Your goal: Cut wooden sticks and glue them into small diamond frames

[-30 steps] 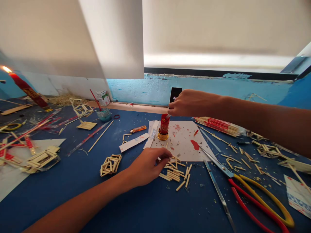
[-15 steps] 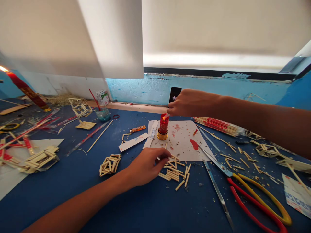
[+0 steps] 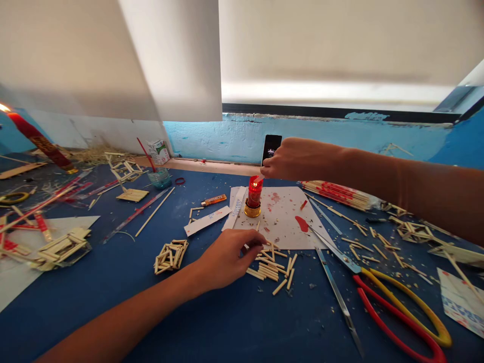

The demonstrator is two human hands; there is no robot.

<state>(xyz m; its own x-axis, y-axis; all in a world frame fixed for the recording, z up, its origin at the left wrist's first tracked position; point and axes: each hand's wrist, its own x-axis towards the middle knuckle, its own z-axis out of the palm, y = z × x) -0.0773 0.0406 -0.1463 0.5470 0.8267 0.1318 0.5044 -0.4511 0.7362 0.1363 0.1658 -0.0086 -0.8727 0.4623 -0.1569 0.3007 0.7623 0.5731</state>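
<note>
Above red candle (image 3: 254,194), right hand (image 3: 298,159) pinches stick; left hand (image 3: 227,259) fingers curled on sticks (image 3: 270,269); labels unreadable.

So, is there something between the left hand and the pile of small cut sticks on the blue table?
Nothing visible does. The left hand already rests its fingertips at the near left edge of the pile of cut sticks. The scissors lie to the right, apart from both.

Short red candle (image 3: 254,194): upright in gold holder, lit, on wax-spattered white paper sheet (image 3: 282,219). Thin stick (image 3: 258,179): pale, tilted, tip at candle's flame. Pile of cut sticks (image 3: 270,267): pale, scattered flat, just in front of candle's paper.
</note>
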